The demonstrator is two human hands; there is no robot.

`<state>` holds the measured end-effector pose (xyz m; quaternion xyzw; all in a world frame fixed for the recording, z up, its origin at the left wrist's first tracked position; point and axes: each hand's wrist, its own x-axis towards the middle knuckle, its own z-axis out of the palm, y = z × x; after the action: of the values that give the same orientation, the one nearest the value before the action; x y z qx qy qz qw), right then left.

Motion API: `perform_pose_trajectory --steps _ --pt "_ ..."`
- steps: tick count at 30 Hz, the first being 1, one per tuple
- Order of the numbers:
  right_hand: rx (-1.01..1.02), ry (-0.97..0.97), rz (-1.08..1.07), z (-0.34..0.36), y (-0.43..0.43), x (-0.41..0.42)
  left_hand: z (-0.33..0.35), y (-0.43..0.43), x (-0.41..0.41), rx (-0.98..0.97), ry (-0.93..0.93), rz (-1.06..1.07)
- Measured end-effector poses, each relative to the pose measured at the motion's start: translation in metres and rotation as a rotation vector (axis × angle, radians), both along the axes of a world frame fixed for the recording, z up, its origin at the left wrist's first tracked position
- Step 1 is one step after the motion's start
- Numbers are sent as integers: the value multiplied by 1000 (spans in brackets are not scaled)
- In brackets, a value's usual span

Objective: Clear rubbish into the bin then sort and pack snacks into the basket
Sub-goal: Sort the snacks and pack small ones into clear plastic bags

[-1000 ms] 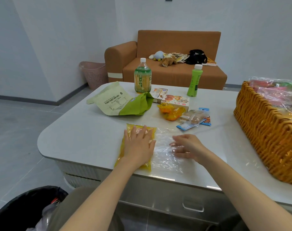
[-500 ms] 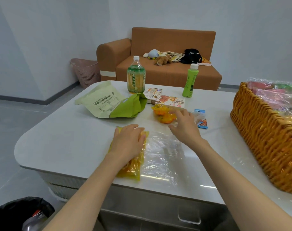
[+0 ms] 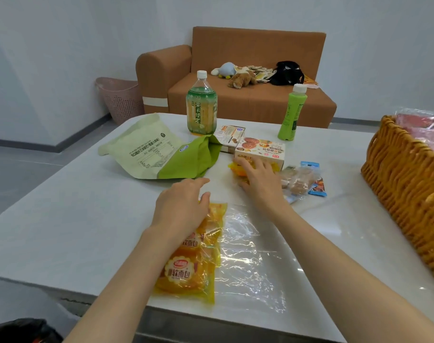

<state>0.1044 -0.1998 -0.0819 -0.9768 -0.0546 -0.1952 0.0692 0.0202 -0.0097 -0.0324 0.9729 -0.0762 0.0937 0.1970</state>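
Note:
A yellow bread packet [image 3: 188, 266] lies at the near edge of the white table [image 3: 69, 219], inside the left end of a clear plastic bag [image 3: 250, 256]. My left hand [image 3: 181, 206] rests on the packet's far end, fingers relaxed. My right hand [image 3: 258, 179] reaches forward and closes its fingers over a small yellow-orange snack packet [image 3: 235, 168] in front of a biscuit box [image 3: 260, 149]. The wicker basket [image 3: 406, 184] stands at the right with wrapped snacks in it. A black bin [image 3: 20, 330] shows at the bottom left.
A green pouch [image 3: 161, 152] lies at the left back. A large tea bottle [image 3: 201, 107] and a slim green bottle [image 3: 292, 115] stand behind. Small wrapped snacks [image 3: 301, 181] lie right of my right hand. A second box [image 3: 230, 138], a sofa and a pink basket are beyond.
My right hand left the clear bag and moved forward onto the small yellow snack packet. My left hand slid toward the bread packet's far end. The view shifted closer.

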Motion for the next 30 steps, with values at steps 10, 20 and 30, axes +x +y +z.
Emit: perform_pose_trajectory --steps 10,20,30 --pt "149 -23 323 23 -4 -57 0 -3 2 -310 125 2" --pt "157 -254 457 58 -5 -128 23 -25 -23 -1260 592 15" --pt "1010 135 128 66 -18 -168 23 -3 -54 -1546 642 37"
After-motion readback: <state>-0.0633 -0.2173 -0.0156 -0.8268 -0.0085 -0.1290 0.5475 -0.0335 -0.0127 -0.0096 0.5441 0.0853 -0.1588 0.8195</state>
